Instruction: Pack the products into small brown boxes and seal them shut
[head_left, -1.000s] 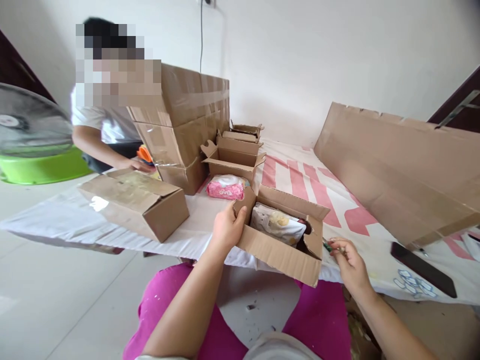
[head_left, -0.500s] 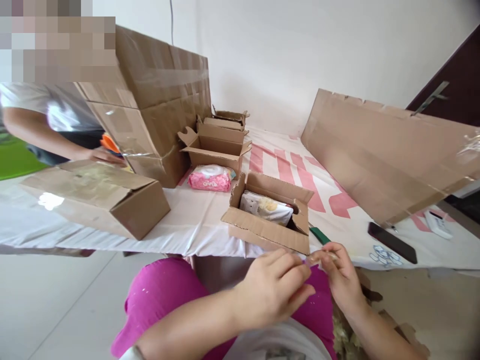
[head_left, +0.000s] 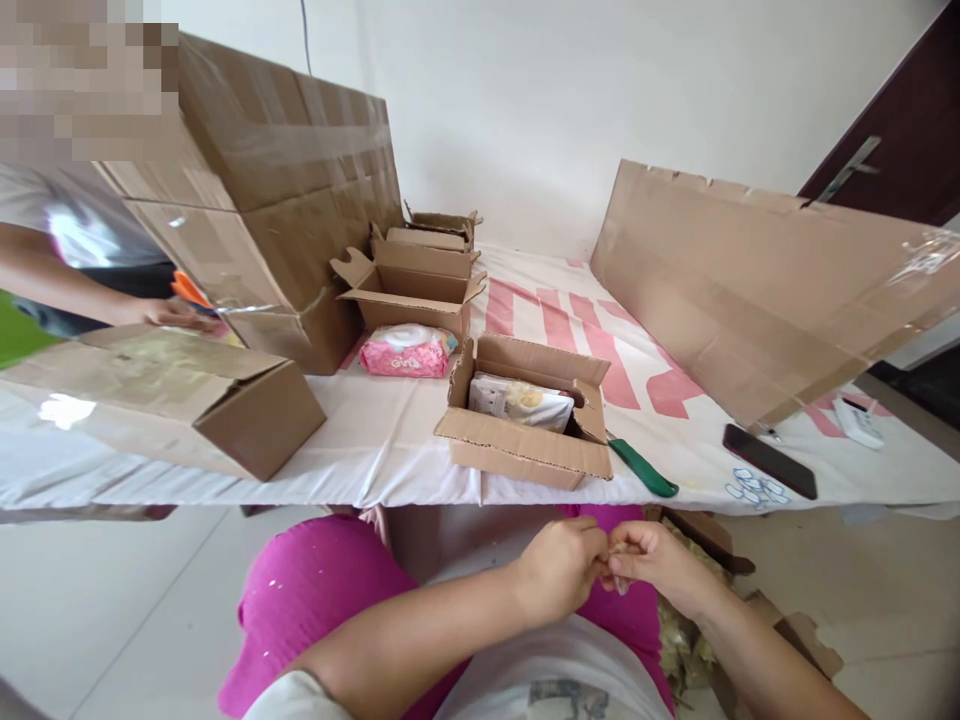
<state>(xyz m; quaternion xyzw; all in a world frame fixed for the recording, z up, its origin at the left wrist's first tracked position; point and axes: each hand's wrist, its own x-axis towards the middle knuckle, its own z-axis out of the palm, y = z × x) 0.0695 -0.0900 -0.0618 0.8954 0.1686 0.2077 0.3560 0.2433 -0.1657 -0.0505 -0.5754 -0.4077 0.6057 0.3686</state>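
Above my lap, my left hand (head_left: 564, 568) and my right hand (head_left: 660, 562) meet fingertip to fingertip, both closed. Pinched between them is a small crumpled strip of yellowish, see-through tape (head_left: 621, 578), mostly hidden by the fingers. Just beyond them on the table, an open cardboard box (head_left: 525, 458) has its flaps up and white printed packets (head_left: 517, 402) inside. A tool with a green handle (head_left: 643, 468) lies against the box's right side, its other end hidden.
A taped box (head_left: 262, 420) and a pink wipes pack (head_left: 405, 358) lie to the left. Open boxes (head_left: 416, 285) stand behind, beside large stacked cartons (head_left: 300, 200). A cardboard panel (head_left: 712, 280) leans at right, near a phone (head_left: 769, 460). A co-worker's hand (head_left: 176, 313) is far left.
Both hands have come down and back from the table edge and drawn together over my lap. The green handle now shows more fully. The view has shifted slightly.
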